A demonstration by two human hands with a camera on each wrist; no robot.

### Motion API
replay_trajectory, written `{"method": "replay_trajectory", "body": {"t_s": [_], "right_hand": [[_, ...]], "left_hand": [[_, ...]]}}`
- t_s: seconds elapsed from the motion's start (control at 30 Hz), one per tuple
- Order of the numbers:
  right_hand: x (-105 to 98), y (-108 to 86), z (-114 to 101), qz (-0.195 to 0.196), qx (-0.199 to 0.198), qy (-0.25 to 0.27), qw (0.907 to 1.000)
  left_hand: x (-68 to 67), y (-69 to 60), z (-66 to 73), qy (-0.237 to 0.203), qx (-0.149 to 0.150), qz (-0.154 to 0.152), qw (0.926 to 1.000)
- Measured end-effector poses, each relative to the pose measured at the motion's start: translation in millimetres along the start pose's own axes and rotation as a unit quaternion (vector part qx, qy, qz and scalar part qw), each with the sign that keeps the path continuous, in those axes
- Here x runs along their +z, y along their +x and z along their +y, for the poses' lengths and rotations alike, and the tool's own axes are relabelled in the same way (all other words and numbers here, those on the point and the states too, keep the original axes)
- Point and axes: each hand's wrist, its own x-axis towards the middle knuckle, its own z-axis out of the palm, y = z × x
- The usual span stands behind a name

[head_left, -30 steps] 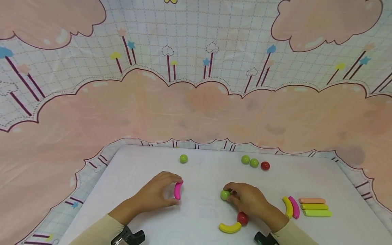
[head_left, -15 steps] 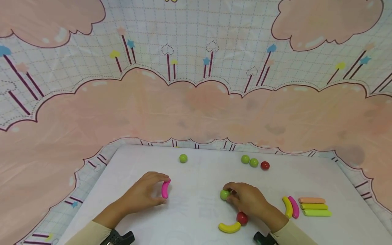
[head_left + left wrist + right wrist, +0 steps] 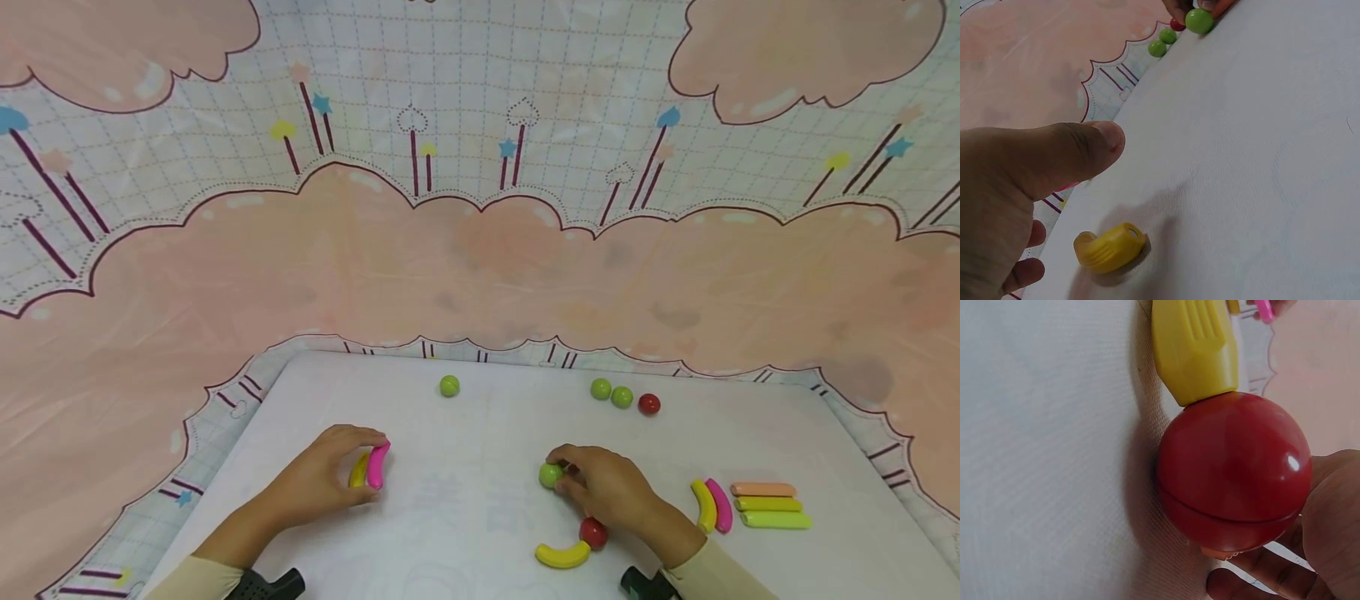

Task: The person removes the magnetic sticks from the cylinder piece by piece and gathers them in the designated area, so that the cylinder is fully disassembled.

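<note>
In the head view my left hand [image 3: 318, 479] pinches a pink curved stick [image 3: 377, 465] end to end between finger and thumb. Just left of it, within the hand's span, lies a yellow curved stick [image 3: 358, 471], with a round silvery spot on its end in the left wrist view. My right hand [image 3: 611, 487] holds a green ball [image 3: 550, 475] in its fingertips. Below that hand a red ball [image 3: 593, 533] touches another yellow curved stick [image 3: 562, 556]. An orange piece [image 3: 1215, 553] shows behind the red ball in the right wrist view, mostly hidden.
On the white tabletop [image 3: 480, 433], a lone green ball [image 3: 449, 386] stands at the back. Two green balls [image 3: 611, 393] and a red ball [image 3: 649, 404] sit back right. Curved sticks [image 3: 712, 506] and several straight sticks [image 3: 772, 505] lie at the right.
My left hand has moved left with the pink stick, up beside the yellow stick, which has come into view there. The right hand keeps its place with the green ball.
</note>
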Motion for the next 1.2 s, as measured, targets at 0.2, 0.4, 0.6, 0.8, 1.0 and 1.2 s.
{"method": "replay_trajectory", "body": {"t_s": [0.2, 0.4, 0.6, 0.8, 1.0, 1.2], "right_hand": [[0, -1.3, 0, 0.006, -0.003, 0.002, 1.0], [0, -0.9, -2, 0.0, 0.008, 0.002, 1.0], [0, -0.9, -3, -0.002, 0.007, 0.003, 1.0], [1, -1.0, -2, 0.001, 0.005, 0.003, 1.0], [1, -0.9, 0, -0.001, 0.007, -0.001, 1.0], [1, -0.9, 0, -0.001, 0.005, -0.003, 1.0]], "left_hand": [[-3.5, -9.2, -9.8, 0.014, 0.013, 0.036, 0.9992], [-6.6, -19.1, -19.6, 0.019, 0.001, 0.046, 0.9988], [-11.6, -26.8, -25.8, 0.008, -0.042, 0.037, 0.9984], [-8.7, -29.9, -29.2, -0.003, -0.072, 0.021, 0.9972], [-4.6, -29.4, -32.5, -0.001, -0.081, 0.009, 0.9967], [0.6, -28.2, -35.8, 0.016, -0.072, 0.011, 0.9972]]}}
